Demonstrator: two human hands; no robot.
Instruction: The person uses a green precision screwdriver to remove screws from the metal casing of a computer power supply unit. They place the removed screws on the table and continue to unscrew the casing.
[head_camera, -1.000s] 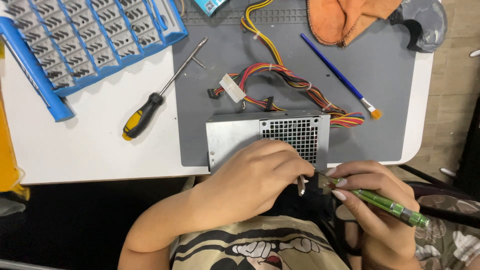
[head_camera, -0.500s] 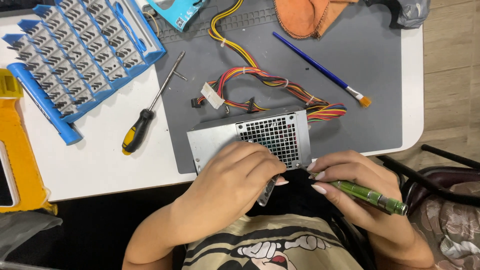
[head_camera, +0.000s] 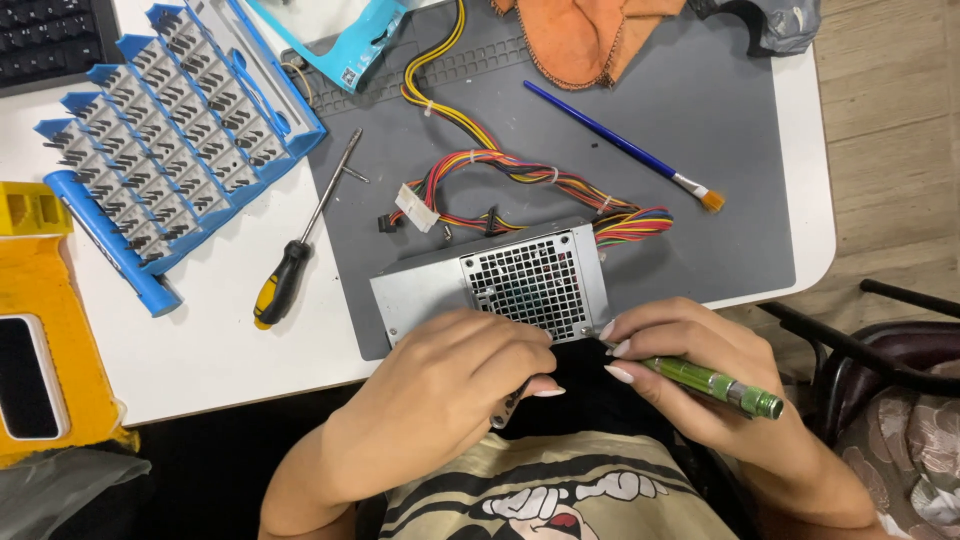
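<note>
Table (head_camera: 230, 340) edge: power supply (head_camera: 500, 285) overhangs (hands crowd it).

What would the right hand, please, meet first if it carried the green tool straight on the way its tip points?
Most likely the near edge of the metal box: the right hand aims the green tool leftward at it, with the left hand just beyond. Depth is unclear.

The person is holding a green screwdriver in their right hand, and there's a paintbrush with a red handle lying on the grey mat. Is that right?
Almost. The head view shows the paintbrush has a blue handle, not red. The rest holds: it lies on the grey mat, and the right hand holds the green screwdriver.
</note>
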